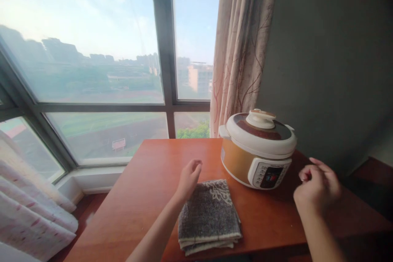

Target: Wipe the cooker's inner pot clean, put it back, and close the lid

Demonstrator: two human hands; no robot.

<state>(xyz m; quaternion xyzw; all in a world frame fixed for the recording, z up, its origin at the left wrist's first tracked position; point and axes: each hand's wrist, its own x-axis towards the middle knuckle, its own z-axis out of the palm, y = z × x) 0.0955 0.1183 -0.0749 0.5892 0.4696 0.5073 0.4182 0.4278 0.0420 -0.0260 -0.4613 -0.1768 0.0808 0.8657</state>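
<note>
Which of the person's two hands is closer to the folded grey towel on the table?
The left hand, hovering at the far edge of the folded grey towel. The right hand is curled well off to the side, beside the white-lidded electric cooker.

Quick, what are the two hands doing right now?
Left hand: loosely curled, empty, above the folded towel.
Right hand: loosely curled, empty, beside the cooker.
</note>
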